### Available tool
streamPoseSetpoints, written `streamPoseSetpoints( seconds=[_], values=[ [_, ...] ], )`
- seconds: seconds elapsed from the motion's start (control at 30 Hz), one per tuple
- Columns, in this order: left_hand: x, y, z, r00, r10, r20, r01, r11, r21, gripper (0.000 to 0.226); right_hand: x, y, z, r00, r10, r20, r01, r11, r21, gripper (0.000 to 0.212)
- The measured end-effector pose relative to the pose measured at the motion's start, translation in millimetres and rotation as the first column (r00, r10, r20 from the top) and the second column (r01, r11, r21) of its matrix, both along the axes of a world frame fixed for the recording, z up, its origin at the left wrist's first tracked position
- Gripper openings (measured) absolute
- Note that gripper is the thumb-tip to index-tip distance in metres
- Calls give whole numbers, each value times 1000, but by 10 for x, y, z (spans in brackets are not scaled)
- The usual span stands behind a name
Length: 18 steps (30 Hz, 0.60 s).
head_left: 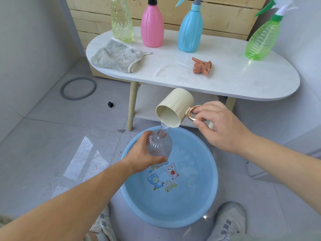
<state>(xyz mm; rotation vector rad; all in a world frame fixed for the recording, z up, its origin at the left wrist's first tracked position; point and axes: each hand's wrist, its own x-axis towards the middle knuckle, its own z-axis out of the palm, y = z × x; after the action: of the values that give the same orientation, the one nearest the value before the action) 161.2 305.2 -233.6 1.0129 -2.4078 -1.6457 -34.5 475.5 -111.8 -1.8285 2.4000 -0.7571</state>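
Now grips, with the left hand point(140, 154), a clear ribbed plastic bottle point(159, 147) by its body, fingers and thumb wrapped round it, neck tilted up and away, above the far part of a round blue plastic basin point(173, 207). Pinches, with the right hand point(220, 126), the rose-gold ring handle point(192, 113) of a cream plastic mug point(174, 108), thumb below and forefinger through the ring. Tips the mug mouth-down toward the left, lip just over the bottle's open neck; pours a thin stream of water point(164, 126) onto that neck. Cartoon prints on the basin's bottom. Beyond, on the white oval surface point(225, 80): a terracotta spray head point(202, 66) lying loose, a grey cloth mitt point(116, 56), and, upright, a pale yellow spray bottle point(121, 23), a pink spray bottle point(152, 26), a blue spray bottle point(190, 30) and a green spray bottle point(262, 37)
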Motion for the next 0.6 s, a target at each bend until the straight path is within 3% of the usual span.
streamPoseSetpoints(
  seconds=[0.37,0.6],
  values=[
    [0,3,-14,1000,-7,-6,7,1000,-4,115,-13,-13,-38,959,141,-246,-165,983,-79,26],
    [4,7,-37,1000,0,-14,0,1000,-13,115,-52,-1,-125,880,248,-405,-275,961,-8,19]
  ],
)
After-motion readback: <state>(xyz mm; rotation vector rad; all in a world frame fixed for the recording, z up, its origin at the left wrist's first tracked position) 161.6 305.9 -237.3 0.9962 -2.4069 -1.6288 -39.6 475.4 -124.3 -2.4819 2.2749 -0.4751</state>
